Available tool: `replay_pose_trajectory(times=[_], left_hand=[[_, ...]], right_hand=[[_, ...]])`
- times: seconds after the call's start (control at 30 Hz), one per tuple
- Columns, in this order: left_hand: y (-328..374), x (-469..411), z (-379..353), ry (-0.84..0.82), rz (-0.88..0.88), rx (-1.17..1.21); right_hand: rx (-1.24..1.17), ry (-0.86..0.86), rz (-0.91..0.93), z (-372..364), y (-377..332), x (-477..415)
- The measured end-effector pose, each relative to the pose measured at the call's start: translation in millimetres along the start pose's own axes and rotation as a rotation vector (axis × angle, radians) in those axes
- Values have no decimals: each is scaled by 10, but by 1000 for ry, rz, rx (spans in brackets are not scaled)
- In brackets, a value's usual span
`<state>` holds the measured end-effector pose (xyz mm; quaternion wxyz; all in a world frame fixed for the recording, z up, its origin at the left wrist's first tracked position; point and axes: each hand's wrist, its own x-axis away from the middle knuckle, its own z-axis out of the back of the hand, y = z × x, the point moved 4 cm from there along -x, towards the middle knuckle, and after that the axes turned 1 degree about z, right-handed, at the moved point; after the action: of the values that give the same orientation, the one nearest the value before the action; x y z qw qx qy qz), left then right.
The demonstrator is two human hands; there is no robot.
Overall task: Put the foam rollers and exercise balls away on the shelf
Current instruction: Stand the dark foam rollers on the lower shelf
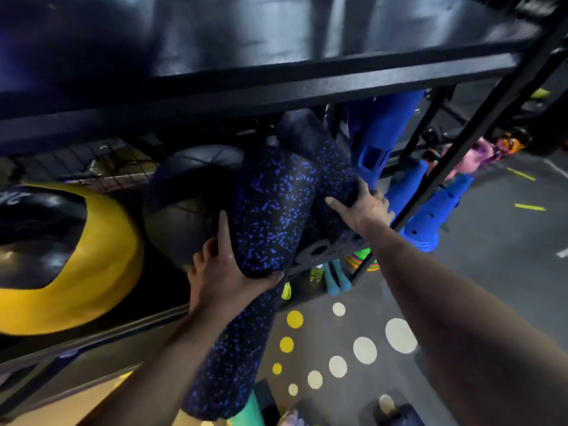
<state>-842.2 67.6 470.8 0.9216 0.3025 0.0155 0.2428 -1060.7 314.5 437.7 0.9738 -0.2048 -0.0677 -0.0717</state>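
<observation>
A long black foam roller with blue speckles point(264, 210) lies half on the middle shelf point(325, 252), its near end sticking out over the floor. My left hand point(227, 272) grips it from below near the shelf edge. A second speckled roller point(325, 155) lies to its right, deeper in the shelf, and my right hand point(361, 207) presses on its near end. A black medicine ball point(184, 195) sits just left of the rollers. A yellow and black exercise ball point(76, 256) fills the shelf's left side.
A black upper shelf board point(276, 56) hangs close overhead. Blue perforated cones point(430, 216) stand right of the shelf post. Coloured dots mark the grey floor point(362, 348). Small dumbbells and a bottle stand under the shelf. A wire grid backs the shelf at left.
</observation>
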Motion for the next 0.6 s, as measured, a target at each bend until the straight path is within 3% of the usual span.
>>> replay_pose_trajectory(times=[0.13,0.33,0.5,0.6], left_hand=[[-28,-65,-19,-5,-1,20],[-31,-20,-81,13,15,67],[12,25,-114,18,20,54],[61,40,-120,22,40,99]], right_hand=[[-154,-43,-31,-5,233,0],[-565,180,114,83,54,-201],[-549,51,208,-69,-85,-125],[-542,78,282,-53,67,48]])
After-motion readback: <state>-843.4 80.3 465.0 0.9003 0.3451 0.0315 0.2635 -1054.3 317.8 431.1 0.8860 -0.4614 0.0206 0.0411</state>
